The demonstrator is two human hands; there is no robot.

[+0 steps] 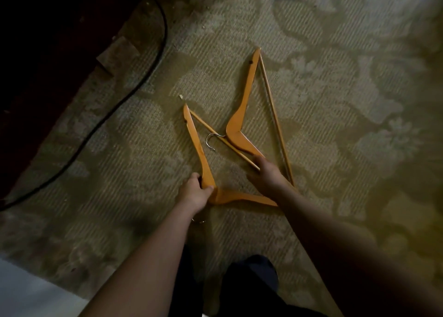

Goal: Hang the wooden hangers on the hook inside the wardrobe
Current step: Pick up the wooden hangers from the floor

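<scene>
I see 2 wooden hangers on the carpet (311, 101). My left hand (195, 192) grips the near hanger (196, 146). My right hand (265, 173) closes on the far hanger (244, 103).

A beige carpet (311, 41) with a pale floral pattern covers the floor, a black cable (153, 60) curves across its upper left beside dark furniture (36, 53), a small pale scrap (181, 97) lies on it, and a white surface (28, 292) fills the lower-left corner.
</scene>
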